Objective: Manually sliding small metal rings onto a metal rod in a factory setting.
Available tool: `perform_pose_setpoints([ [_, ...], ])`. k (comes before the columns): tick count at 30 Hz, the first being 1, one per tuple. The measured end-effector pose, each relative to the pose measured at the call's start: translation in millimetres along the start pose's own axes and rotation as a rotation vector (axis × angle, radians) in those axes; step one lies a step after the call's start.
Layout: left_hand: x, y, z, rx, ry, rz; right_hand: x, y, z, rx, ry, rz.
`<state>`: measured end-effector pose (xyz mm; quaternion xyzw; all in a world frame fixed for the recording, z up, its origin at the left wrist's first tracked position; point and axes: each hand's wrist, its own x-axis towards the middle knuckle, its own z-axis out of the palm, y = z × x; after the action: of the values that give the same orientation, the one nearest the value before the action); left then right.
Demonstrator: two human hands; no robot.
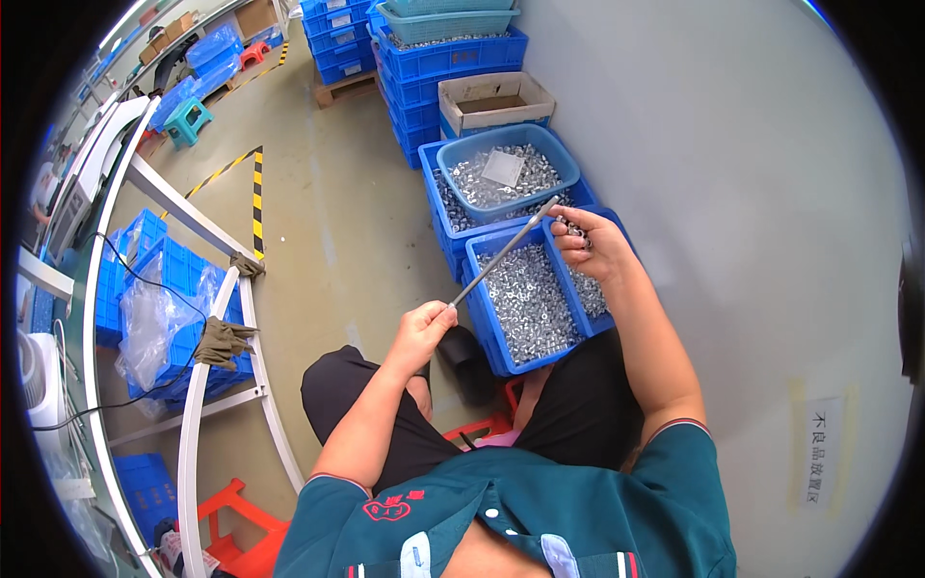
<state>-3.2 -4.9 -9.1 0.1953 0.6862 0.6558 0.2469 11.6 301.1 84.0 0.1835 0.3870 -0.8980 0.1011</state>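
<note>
My left hand (422, 335) is closed around the lower end of a thin grey metal rod (501, 255). The rod slants up and to the right, over a blue bin (472, 279) full of small shiny metal nut-like pieces (525, 303). At the rod's upper end is my right hand (599, 247), its thumb and forefinger close to the tip. Several of the same small metal pieces (575, 229) lie in its curled fingers. Whether one sits on the rod's tip is too small to tell.
Behind the bin stands a light-blue basin (568, 166) of metal pieces with a clear plastic box (503, 168) on top. Beyond are a cardboard box (496, 101) and stacked blue crates (414, 91). A grey wall (732, 212) bounds the right; a white-framed bench (198, 405) stands left.
</note>
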Motion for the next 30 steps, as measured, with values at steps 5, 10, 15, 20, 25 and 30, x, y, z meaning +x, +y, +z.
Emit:
perform_pose_setpoints([
  [5, -1.2, -2.0, 1.4, -0.029, -0.003, 0.099, 1.2, 1.4, -1.1, -0.01, -0.026, -0.063],
  [10, -3.5, 0.8, 0.1, -0.025, -0.021, -0.008, 0.3, -0.6, -5.0, 0.063, -0.119, -0.092],
  [15, -0.4, -10.2, 1.4, 0.018, -0.004, 0.051, 0.4, -0.1, -0.7, 0.091, -0.127, -0.08],
  [20, -0.5, -12.7, 0.4, 0.041, -0.003, 0.04, 0.0, -5.5, -3.0, 0.022, -0.092, -0.013],
  [25, 0.5, -12.1, 1.7, 0.121, 0.069, 0.095, -4.0, -4.4, 6.3, -0.148, -0.062, -0.013],
  [30, 1.0, -0.9, 3.6, 0.024, 0.021, 0.043, -6.1, 0.9, 12.0, -0.189, -0.121, -0.072],
])
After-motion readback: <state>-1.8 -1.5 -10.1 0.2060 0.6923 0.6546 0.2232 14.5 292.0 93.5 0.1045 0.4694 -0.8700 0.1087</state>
